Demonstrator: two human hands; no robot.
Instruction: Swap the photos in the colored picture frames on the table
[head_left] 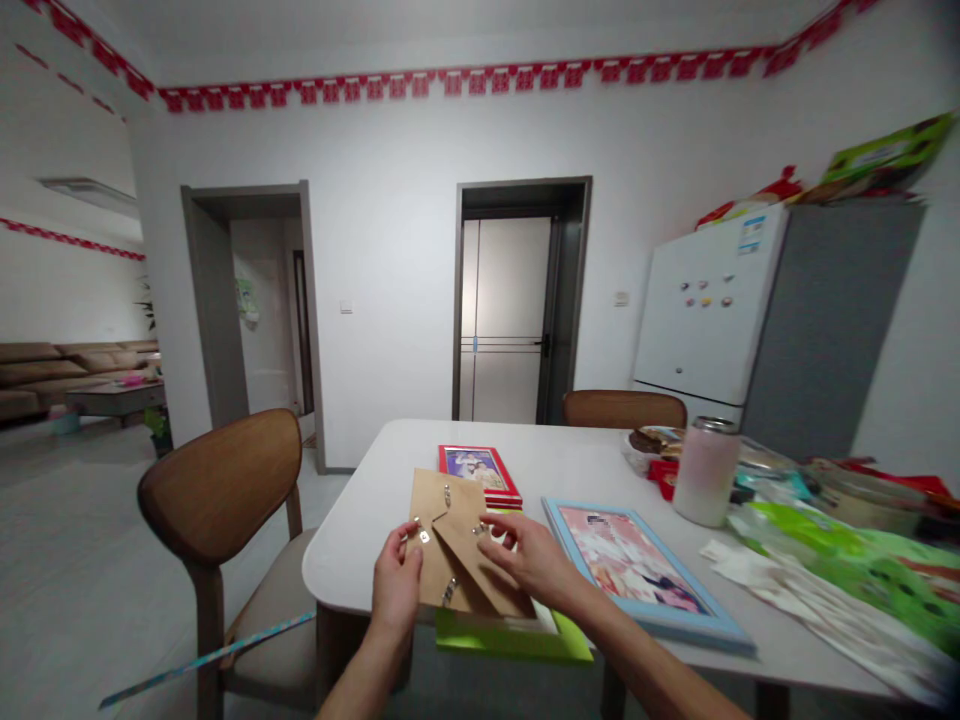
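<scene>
A brown photo frame backing board lies tilted over a lime-green picture frame at the near table edge. Its stand flap is partly raised, and small metal clips sit along its sides. My left hand is closed on the board's left edge, thumb and index finger beside a clip. On the right side, my right hand pinches the board by another clip, its fingertips partly hiding it. A light-blue picture frame lies face up to the right. Behind the board are stacked red picture frames.
On the white table's right side stand a pink-white bottle, a white cloth, green packaging and several containers. A wooden chair is at the left, with a patterned strip across it. Another chair stands behind the table.
</scene>
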